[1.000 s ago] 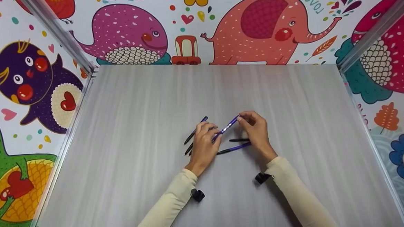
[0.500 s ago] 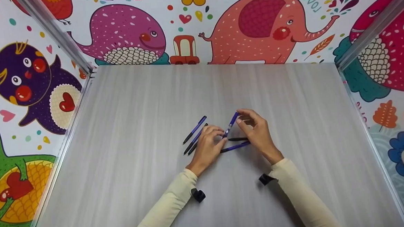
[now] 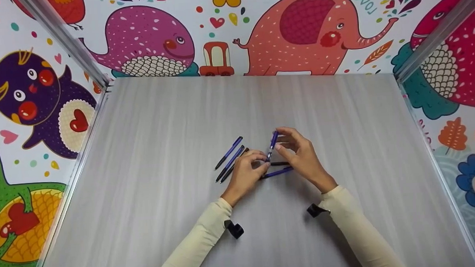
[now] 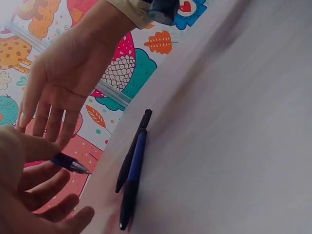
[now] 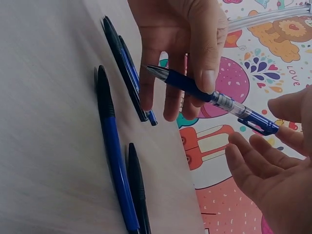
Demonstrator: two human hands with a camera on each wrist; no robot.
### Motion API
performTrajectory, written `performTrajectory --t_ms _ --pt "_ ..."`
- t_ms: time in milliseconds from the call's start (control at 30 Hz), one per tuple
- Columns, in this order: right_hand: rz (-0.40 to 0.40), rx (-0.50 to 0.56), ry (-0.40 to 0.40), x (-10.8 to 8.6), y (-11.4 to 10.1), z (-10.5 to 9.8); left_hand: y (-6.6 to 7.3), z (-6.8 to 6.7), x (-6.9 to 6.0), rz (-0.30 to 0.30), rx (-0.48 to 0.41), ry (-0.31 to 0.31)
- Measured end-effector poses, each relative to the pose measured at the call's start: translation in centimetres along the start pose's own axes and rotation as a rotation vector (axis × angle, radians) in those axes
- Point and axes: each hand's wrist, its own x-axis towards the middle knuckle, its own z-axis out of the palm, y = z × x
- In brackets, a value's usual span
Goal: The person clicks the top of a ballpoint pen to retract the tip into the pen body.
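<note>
A blue pen (image 3: 273, 142) with a clear, silvery middle is held slantwise off the table between both hands. My left hand (image 3: 244, 171) pinches its dark grip near the tip, thumb against forefinger; the right wrist view shows the pen's metal tip (image 5: 157, 72) sticking out past these fingers. At the clip end my right hand (image 3: 302, 158) touches the pen with its forefinger. The right thumb (image 5: 285, 106) stands slightly apart from the pen, and the other right fingers are extended. Below the hands lie a blue pen (image 3: 279, 172) and a dark pen (image 3: 279, 164).
Left of the left hand, several blue-and-black pens (image 3: 228, 153) lie side by side, one partly hidden by that hand. The grey wood-patterned table (image 3: 172, 124) is bordered by cartoon-printed walls (image 3: 151, 40) and metal rails (image 3: 66, 45). Black wrist devices (image 3: 235, 229) sit on both sleeves.
The held pen has swung steeper, its clip end moving up and left. The left hand has shifted right, baring more of the left-hand pens. The right thumb has come away from the pen.
</note>
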Motion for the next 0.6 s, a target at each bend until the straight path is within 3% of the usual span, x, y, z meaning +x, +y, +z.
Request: performTrajectory --t_ms 333,600 --pt "0.03 0.12 -0.104 0.3 -0.5 0.0 -0.1 0.1 0.2 -0.075 -0.126 -0.01" --pt "0.076 0.272 -0.112 0.7 -1.1 -0.6 0.2 0.0 0.1 -0.201 -0.341 -0.046"
